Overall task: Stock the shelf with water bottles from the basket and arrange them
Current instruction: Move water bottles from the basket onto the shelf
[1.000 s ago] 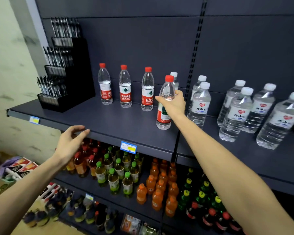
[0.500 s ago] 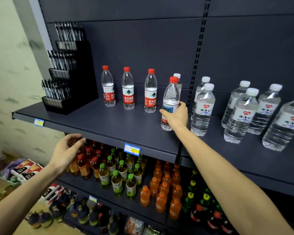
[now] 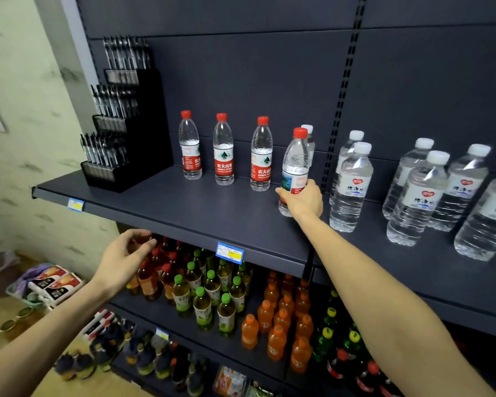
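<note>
The right hand (image 3: 302, 199) grips the lower half of a red-capped water bottle (image 3: 295, 164) on the shelf (image 3: 166, 202); the left hand (image 3: 123, 257) hangs loosely open below its edge.

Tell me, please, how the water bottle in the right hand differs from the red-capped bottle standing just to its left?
The held bottle leans, gripped low by the right hand; the neighbouring bottle stands upright and untouched. The held bottle sits nearer the shelf's front edge; the neighbour stands in the back row. The held bottle's label shows a blue-green patch; the neighbour's shows red and white. Both are clear with red caps.
</note>
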